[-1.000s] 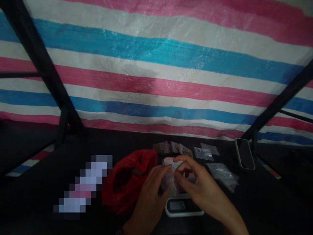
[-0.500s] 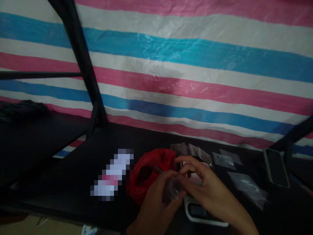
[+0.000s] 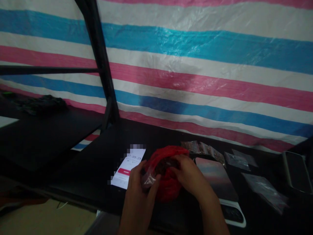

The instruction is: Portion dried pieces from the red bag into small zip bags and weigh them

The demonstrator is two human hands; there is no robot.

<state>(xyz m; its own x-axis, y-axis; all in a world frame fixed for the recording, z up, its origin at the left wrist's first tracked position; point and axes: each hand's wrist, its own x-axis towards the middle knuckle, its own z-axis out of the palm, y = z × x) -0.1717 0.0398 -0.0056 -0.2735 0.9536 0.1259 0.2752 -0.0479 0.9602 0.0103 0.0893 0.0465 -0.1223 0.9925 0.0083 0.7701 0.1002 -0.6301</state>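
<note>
A small clear plastic bag [image 3: 148, 180] is gripped between the thumb and fingers of my left hand [image 3: 140, 192], against the near left rim of a red plastic bag [image 3: 168, 191]. Dark brown loose pieces [image 3: 162, 165] show inside the red bag's open mouth. My right hand [image 3: 189, 173] reaches into that mouth from the right. Its fingers are curled down at the brown pieces, and whatever lies between the fingertips is hard to make out. Just right of this hand lies a digital scale [image 3: 216, 179] with a bare plate.
A lit phone [image 3: 127, 169] showing a timer lies left of the red bag. Several filled small bags [image 3: 190, 147] lie behind the scale. Flat clear bags [image 3: 264, 189] are at the right, beside a dark phone-like device [image 3: 297, 171]. A black frame post [image 3: 104, 65] stands at the left.
My right hand has left the clear bag and moved into the red bag. My left hand has brought the clear bag to the red bag's rim. The view has shifted left, uncovering the scale.
</note>
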